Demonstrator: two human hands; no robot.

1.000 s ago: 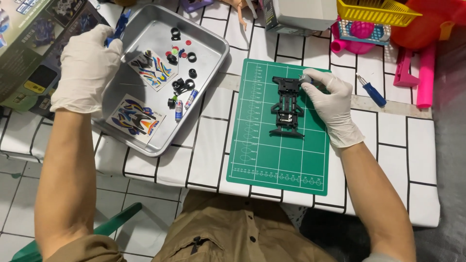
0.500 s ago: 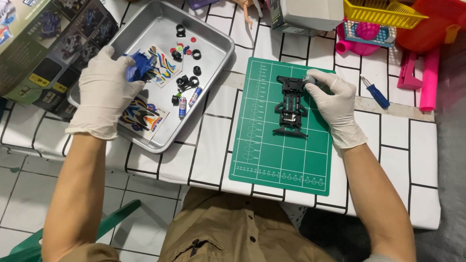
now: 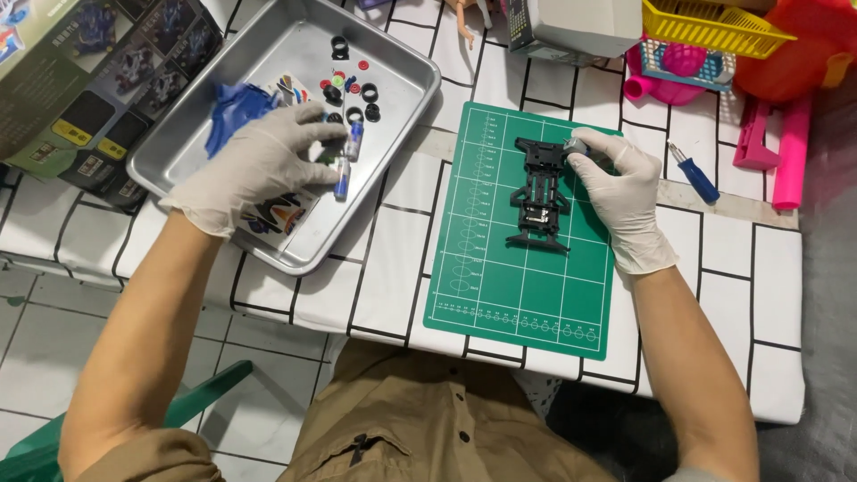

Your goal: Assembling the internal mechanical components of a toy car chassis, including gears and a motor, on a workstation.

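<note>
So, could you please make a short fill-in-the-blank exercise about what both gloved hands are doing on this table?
1. The black chassis lies on a ____ cutting mat.
2. The left hand reaches into a metal ____, where small black wheels lie.
3. The right hand touches the chassis at its ____ side.
4. Both hands wear white ____.

Missing words: green; tray; right; gloves

Surface (image 3: 384, 259): covered in white cloth with a black grid pattern. Lying directly on it: metal tray (image 3: 406, 98) at left, green cutting mat (image 3: 500, 286) at centre, blue-handled screwdriver (image 3: 692, 172) right of the mat, printed box (image 3: 80, 98) at the far left edge, pink plastic toys (image 3: 786, 152) at far right.
</note>
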